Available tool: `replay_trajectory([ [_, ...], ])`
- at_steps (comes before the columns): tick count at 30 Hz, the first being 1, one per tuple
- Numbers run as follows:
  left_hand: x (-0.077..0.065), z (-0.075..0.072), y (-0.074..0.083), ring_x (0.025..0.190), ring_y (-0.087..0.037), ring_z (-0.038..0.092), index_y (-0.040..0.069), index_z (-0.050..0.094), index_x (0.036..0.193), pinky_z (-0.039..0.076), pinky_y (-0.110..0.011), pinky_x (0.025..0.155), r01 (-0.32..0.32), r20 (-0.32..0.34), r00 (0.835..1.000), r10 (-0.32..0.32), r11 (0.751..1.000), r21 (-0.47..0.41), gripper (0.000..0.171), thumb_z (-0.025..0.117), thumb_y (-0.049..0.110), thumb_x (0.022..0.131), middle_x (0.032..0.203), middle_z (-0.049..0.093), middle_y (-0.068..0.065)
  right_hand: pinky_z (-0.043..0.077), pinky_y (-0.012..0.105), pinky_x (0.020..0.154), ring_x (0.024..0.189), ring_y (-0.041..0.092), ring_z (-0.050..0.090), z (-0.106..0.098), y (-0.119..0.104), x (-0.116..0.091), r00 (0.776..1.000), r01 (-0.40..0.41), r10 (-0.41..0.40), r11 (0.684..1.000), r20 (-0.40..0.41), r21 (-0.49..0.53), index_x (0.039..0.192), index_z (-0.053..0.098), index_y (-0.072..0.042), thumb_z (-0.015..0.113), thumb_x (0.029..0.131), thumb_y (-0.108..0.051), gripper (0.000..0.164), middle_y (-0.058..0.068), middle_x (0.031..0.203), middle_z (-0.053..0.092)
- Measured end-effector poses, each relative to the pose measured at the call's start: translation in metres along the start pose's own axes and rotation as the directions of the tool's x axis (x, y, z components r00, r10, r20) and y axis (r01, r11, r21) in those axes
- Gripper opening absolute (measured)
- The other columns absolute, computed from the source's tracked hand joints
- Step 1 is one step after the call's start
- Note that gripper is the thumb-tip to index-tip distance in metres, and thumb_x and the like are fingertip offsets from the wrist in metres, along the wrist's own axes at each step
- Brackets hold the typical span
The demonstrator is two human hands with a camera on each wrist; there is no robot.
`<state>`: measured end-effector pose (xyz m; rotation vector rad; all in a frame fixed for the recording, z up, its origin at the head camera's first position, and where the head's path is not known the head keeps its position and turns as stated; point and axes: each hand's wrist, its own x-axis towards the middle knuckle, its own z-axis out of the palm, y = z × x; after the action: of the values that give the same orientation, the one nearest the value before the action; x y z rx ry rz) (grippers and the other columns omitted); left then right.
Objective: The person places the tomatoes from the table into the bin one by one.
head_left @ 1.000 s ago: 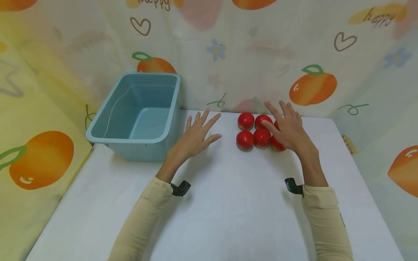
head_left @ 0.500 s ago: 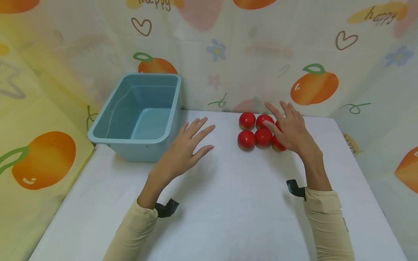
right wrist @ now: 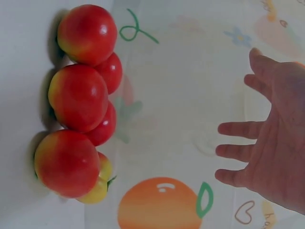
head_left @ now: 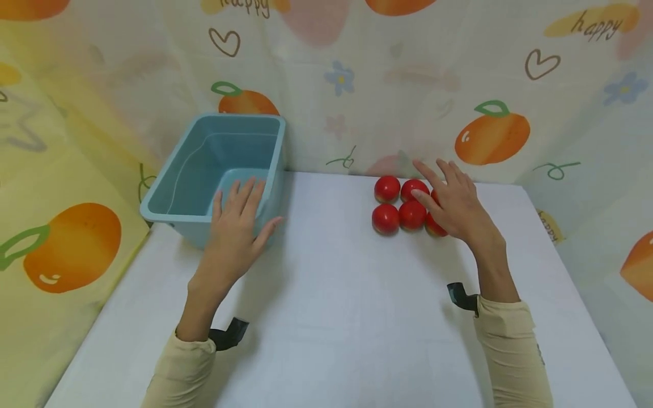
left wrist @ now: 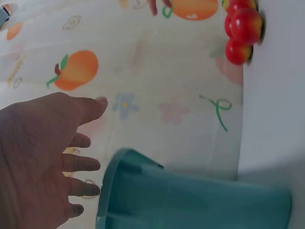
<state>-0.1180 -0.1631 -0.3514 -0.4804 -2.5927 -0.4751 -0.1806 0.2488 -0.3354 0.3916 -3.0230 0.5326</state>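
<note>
In the head view my left hand [head_left: 229,241], fingers straight and spread, overlaps the near right corner of a light blue plastic basin [head_left: 170,218]. From the left wrist, the same hand's fingertips are close to the basin's rim [left wrist: 110,179], holding nothing. My right hand [head_left: 456,207] hovers over the right end of a group of red tomatoes [head_left: 385,219], hiding part of it. Two rows make up the group. In the right wrist view the tomatoes [right wrist: 78,98] show yellowish undersides, and the relaxed fingers stay apart from them.
A white tabletop [head_left: 336,317] carries the basin at back left and the tomatoes at back right. Behind it hangs a patterned cloth [head_left: 316,136] with oranges and hearts. Black wrist mounts [head_left: 461,296] stick out from both sleeves.
My left hand has moved left and toward me, from right of the basin to over its near right corner. The right hand stays nearly still above the tomatoes.
</note>
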Motion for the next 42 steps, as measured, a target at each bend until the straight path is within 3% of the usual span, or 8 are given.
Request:
replay_trajectory([
  [4,-0.003,0.0,-0.013,0.151,-0.055,0.037,0.003,0.043,0.157,0.02,-0.074,0.126,0.009,0.062,0.998,-0.014,0.996,0.09,0.079,0.074,0.041,0.096,0.16,0.046,-0.027,0.013,0.078,0.125,0.158,0.052,0.014,0.0,0.003,-0.003,1.0,-0.012,0.012,1.0,-0.007,0.009,0.168,0.021,-0.031,0.058,0.105,-0.038,0.074,0.028,0.169,0.021],
  [8,-0.007,0.003,-0.019,0.144,-0.047,0.048,0.003,0.049,0.153,0.036,-0.067,0.119,0.004,0.112,0.993,-0.022,0.987,0.162,0.076,0.072,0.048,0.096,0.153,0.055,-0.023,0.013,0.078,0.125,0.158,0.054,0.015,0.002,0.003,-0.002,1.0,0.001,-0.001,1.0,-0.005,0.013,0.168,0.021,-0.03,0.059,0.104,-0.036,0.075,0.029,0.168,0.022],
  [12,-0.011,0.008,-0.022,0.123,-0.042,0.064,-0.001,0.064,0.133,0.048,-0.06,0.101,-0.007,0.064,0.998,-0.005,0.982,0.189,0.05,0.071,0.036,0.1,0.127,0.073,-0.019,0.013,0.079,0.125,0.157,0.054,0.016,0.005,0.002,0.001,1.0,0.01,-0.01,1.0,0.002,0.018,0.168,0.021,-0.03,0.058,0.105,-0.037,0.074,0.029,0.168,0.023],
  [15,-0.011,0.012,-0.024,0.112,-0.041,0.069,-0.003,0.068,0.116,0.051,-0.059,0.096,-0.014,0.002,1.0,0.014,0.982,0.186,0.031,0.072,0.023,0.099,0.111,0.078,-0.019,0.014,0.079,0.124,0.157,0.054,0.016,0.006,0.001,0.002,1.0,0.009,-0.009,1.0,0.005,0.018,0.168,0.021,-0.029,0.058,0.105,-0.037,0.074,0.029,0.168,0.024],
  [20,-0.009,0.017,-0.023,0.111,-0.039,0.07,-0.002,0.07,0.112,0.051,-0.058,0.096,-0.023,-0.049,0.998,0.031,0.987,0.16,0.026,0.075,0.018,0.097,0.107,0.079,-0.019,0.015,0.079,0.124,0.158,0.053,0.016,0.003,0.0,0.003,1.0,-0.004,0.004,1.0,0.004,0.016,0.168,0.02,-0.029,0.059,0.104,-0.037,0.076,0.029,0.168,0.023],
  [27,-0.01,0.027,-0.009,0.112,-0.036,0.071,0.0,0.072,0.112,0.05,-0.056,0.101,-0.055,-0.055,0.996,0.065,0.986,0.159,0.027,0.078,0.019,0.095,0.104,0.08,-0.016,0.013,0.078,0.125,0.159,0.053,0.013,0.0,0.002,-0.002,1.0,-0.02,0.019,1.0,0.018,0.02,0.169,0.018,-0.031,0.057,0.105,-0.038,0.074,0.028,0.169,0.021],
  [36,-0.005,0.038,0.02,0.114,-0.032,0.071,0.003,0.074,0.112,0.049,-0.056,0.104,-0.08,-0.049,0.995,0.087,0.987,0.138,0.023,0.075,0.021,0.097,0.104,0.08,-0.012,0.014,0.077,0.125,0.159,0.052,0.014,-0.002,0.008,-0.003,1.0,-0.02,0.02,1.0,-0.006,0.025,0.168,0.019,-0.032,0.057,0.105,-0.038,0.074,0.028,0.169,0.022],
  [42,-0.003,0.048,0.039,0.112,-0.029,0.073,0.005,0.075,0.111,0.05,-0.052,0.106,-0.13,-0.053,0.989,0.14,0.979,0.157,0.021,0.075,0.021,0.098,0.102,0.081,-0.009,0.015,0.077,0.125,0.158,0.053,0.015,0.0,0.008,-0.004,1.0,-0.019,0.019,1.0,-0.004,0.015,0.168,0.019,-0.031,0.057,0.105,-0.038,0.074,0.029,0.168,0.023],
])
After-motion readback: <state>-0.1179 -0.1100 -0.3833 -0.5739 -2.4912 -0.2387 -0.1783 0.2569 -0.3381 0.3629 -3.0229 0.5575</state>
